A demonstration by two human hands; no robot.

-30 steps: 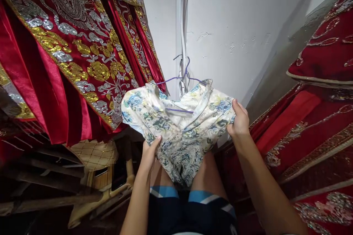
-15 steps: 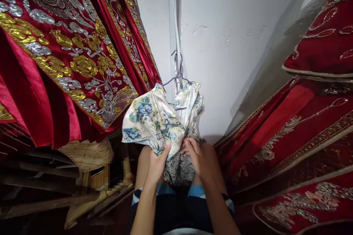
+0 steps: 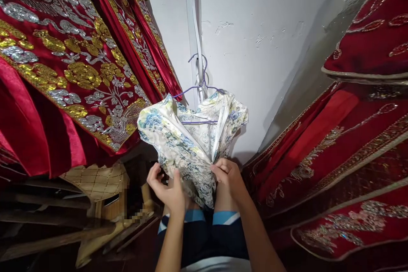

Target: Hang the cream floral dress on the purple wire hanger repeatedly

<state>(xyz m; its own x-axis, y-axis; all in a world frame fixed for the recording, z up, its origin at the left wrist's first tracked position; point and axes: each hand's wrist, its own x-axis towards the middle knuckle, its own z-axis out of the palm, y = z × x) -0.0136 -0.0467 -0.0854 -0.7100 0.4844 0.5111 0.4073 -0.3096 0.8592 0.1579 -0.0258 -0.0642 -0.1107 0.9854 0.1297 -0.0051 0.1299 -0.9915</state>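
Observation:
A white garment with blue and green flowers [image 3: 188,153] hangs on a purple wire hanger [image 3: 204,87] in front of the wall, its neckline falling open in a deep V. My right hand [image 3: 228,174] pinches the front edge at the bottom of the V. At the garment's lower left side is my left hand [image 3: 167,187], thumb and fingers apart, with nothing held between them. The hanger's hook sits by a white strap [image 3: 197,34].
Red satin cloth with gold and silver sequins [image 3: 84,74] hangs at the left. More red beaded garments [image 3: 334,136] hang at the right. A wooden chair with yellowish cloth [image 3: 95,180] stands low at the left, beside my knees.
My left hand has let go of the garment and shifted left. The garment's left side, lifted and folded before, now hangs down with the shoulders spread. My right hand now pinches the front edge.

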